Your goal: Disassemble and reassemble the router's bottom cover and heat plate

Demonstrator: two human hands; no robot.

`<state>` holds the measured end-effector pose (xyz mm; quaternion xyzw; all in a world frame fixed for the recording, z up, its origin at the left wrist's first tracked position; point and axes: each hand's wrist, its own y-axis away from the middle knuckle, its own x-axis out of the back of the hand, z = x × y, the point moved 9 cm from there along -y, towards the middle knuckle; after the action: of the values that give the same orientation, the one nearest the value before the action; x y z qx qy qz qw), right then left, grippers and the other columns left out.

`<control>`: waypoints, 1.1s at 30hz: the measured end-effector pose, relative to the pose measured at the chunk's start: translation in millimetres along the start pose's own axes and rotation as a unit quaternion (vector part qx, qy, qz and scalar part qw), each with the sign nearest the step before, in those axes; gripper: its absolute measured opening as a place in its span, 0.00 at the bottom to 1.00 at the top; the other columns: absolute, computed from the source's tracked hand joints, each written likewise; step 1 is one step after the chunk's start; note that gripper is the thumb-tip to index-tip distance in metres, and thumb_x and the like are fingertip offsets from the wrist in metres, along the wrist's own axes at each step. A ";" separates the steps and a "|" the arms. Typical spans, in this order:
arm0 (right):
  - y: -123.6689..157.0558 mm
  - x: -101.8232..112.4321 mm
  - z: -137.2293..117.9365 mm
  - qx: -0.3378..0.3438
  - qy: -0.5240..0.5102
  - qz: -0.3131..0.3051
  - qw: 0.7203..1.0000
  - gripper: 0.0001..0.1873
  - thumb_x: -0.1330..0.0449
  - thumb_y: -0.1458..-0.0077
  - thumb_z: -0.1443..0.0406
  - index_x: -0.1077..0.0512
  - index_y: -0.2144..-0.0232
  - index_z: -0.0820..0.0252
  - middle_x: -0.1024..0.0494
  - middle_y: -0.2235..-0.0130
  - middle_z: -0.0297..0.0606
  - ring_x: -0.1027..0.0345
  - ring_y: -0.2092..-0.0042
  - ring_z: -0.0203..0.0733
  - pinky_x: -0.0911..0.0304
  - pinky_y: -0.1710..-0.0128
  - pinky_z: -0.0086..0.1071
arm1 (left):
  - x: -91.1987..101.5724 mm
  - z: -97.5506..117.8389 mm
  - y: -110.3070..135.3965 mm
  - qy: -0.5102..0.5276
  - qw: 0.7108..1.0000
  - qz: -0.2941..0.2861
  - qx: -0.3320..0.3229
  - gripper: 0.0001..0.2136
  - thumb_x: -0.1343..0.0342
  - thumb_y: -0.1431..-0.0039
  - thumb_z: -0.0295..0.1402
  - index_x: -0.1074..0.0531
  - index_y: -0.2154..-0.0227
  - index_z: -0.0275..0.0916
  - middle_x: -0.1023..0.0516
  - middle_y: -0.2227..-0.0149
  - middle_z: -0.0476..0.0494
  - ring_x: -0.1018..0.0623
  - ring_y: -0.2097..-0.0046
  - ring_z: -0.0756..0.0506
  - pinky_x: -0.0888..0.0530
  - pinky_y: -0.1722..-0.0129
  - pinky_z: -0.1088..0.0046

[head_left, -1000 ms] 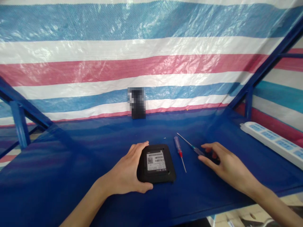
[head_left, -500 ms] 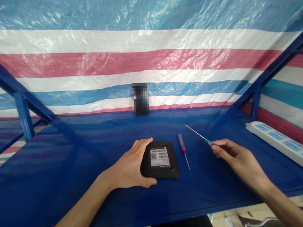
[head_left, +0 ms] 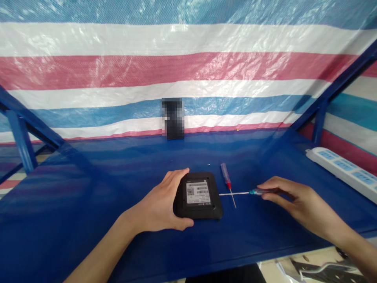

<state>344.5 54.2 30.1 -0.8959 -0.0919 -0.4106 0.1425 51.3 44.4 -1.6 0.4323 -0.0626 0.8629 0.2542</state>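
A flat black square device (head_left: pixel 216 208) with a white printed label (head_left: pixel 196 192) on its upper face rests on the blue table. My left hand (head_left: pixel 160 204) grips it around its left side, fingers at the far edge and thumb at the near edge. In my right hand (head_left: pixel 290 194) is a screwdriver (head_left: pixel 253 192) with a clear, teal-collared handle, held between thumb and fingers. Its shaft points left, the tip close to the device's right edge; whether they touch I cannot tell. Beneath that shaft lies a second screwdriver (head_left: pixel 225 175) with a clear handle and red collar.
A white power strip (head_left: pixel 343 167) lies along the table's right side. At the back stands a dark, pixelated upright object (head_left: pixel 175 125) before the striped sheet (head_left: pixel 118 70). Blue frame bars (head_left: pixel 22 141) rise at both sides. A tiny pale piece (head_left: pixel 209 164) lies beyond the device.
The screwdriver in my right hand has swung from pointing up and left to nearly level, its tip now by the device. My left hand keeps its grip. The view has shifted slightly.
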 end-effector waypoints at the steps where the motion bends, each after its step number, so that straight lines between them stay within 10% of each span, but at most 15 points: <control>1: 0.3 0.1 -0.7 0.001 -0.002 0.000 1.000 0.19 0.38 0.45 0.45 0.20 0.65 0.51 0.15 0.64 0.39 0.19 0.62 0.50 0.24 0.66 0.36 | -0.4 -0.4 0.4 -0.002 1.000 -0.004 0.003 0.51 0.32 0.55 0.39 0.55 0.31 0.36 0.47 0.29 0.33 0.45 0.29 0.30 0.42 0.31 0.51; 33: -11.3 -1.9 -100.6 0.238 0.190 -0.048 0.951 0.15 0.49 0.31 0.63 0.22 0.56 0.56 0.20 0.57 0.41 0.21 0.62 0.44 0.27 0.63 0.34 | -2.6 0.8 -3.2 -0.014 1.000 0.007 0.006 0.51 0.31 0.58 0.37 0.53 0.33 0.33 0.46 0.30 0.27 0.45 0.30 0.29 0.44 0.32 0.47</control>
<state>268.7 31.5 93.3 -0.7356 -0.2014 -0.5462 0.3464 54.8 45.9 -3.5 0.4458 -0.0641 0.8587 0.2447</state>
